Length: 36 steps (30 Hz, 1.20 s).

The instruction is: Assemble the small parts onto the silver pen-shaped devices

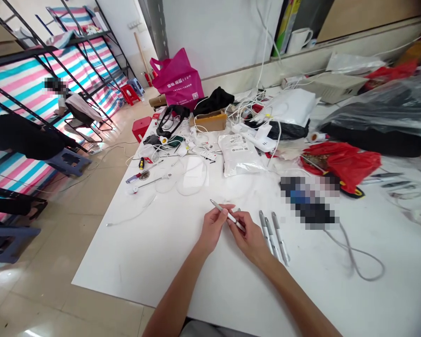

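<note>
Between my two hands a white and grey pen is held at a slant above the white table, its grey pointed end up and to the left. My left hand pinches it near that end with thumb and fingers. Around its other end, the fingers of my right hand are closed. Just right of my right hand lie several similar pens side by side on the table. A small grey tip shows behind my fingers, mostly hidden.
A white parcel, tangled white cables, screwdrivers and a magenta bag lie farther back. A red plastic bag and a blurred-out object with a grey cable are at right. People sit beyond the table's left edge.
</note>
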Each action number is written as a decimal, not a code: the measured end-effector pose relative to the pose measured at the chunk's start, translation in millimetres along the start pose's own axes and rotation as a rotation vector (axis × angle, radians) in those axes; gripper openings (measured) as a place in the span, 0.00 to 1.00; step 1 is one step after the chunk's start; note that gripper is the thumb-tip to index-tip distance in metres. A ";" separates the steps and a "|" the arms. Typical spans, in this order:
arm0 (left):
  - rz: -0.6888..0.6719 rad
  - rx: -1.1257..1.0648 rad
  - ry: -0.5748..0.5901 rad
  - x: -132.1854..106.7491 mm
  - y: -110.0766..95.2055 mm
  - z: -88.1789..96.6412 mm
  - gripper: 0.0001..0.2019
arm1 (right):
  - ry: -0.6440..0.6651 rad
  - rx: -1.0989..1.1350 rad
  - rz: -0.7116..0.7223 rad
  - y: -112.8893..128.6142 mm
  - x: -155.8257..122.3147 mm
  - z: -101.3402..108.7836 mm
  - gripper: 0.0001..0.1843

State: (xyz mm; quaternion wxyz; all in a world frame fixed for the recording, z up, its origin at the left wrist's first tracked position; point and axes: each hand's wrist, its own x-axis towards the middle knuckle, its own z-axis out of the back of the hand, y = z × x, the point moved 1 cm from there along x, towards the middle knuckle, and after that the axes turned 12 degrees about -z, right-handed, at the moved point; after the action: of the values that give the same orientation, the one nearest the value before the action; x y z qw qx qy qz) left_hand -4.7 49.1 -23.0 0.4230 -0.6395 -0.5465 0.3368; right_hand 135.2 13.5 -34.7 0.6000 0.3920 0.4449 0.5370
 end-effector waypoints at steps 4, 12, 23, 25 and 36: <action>0.029 -0.005 -0.126 3.9 4.3 3.8 0.16 | 0.007 -0.077 -0.001 -0.4 1.0 2.2 0.14; 0.019 -0.027 -0.154 6.5 1.5 5.9 0.13 | -0.039 -0.145 0.109 1.9 2.4 4.9 0.15; 0.018 -0.013 -0.087 6.8 5.4 10.2 0.12 | -0.036 -0.198 0.126 -0.8 0.6 4.9 0.12; 0.016 -0.028 -0.077 6.9 4.5 10.1 0.12 | -0.038 -0.213 0.152 -0.1 0.5 4.9 0.14; -0.011 -0.039 0.052 6.0 0.0 10.2 0.13 | -0.049 -0.151 0.084 2.9 0.2 4.9 0.17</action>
State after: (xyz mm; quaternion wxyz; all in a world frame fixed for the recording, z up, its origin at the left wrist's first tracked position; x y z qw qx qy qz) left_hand -12.8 56.8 -27.0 0.4266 -0.6529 -0.5454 0.3070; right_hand 139.0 14.0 -30.6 0.6158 0.3769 0.3714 0.5838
